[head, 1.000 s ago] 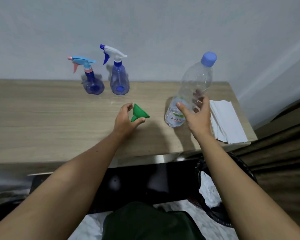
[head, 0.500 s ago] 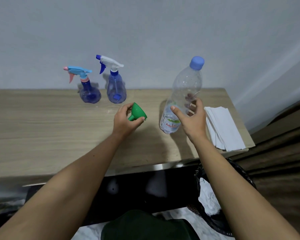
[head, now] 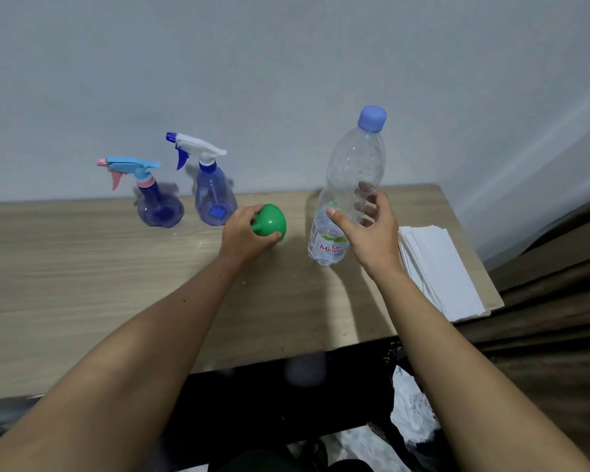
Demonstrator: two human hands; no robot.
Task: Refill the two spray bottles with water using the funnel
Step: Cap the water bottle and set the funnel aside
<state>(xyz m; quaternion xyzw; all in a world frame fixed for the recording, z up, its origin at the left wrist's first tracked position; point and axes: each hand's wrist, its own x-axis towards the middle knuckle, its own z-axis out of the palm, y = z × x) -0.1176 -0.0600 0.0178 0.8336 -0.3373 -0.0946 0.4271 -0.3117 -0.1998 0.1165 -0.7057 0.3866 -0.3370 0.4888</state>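
Still capped, both spray bottles: pink-nozzled one (head: 159, 202) and white-headed one (head: 215, 195) stand side by side at the counter's (head: 82, 284) back. Left hand (head: 244, 235), fingers holding the green funnel (head: 269, 221), has turned it bowl-outward since a second ago. Right hand (head: 368, 229) keeps its grip on the tilted water bottle (head: 351, 185). Unscrewing sprayers likely comes next.

One text is legible: the label on the clear water bottle (head: 349, 185) that I hold in my right hand (head: 368, 229) reads "Le Minerale" in red lettering, its last letters partly cut off by the bottle's curve.
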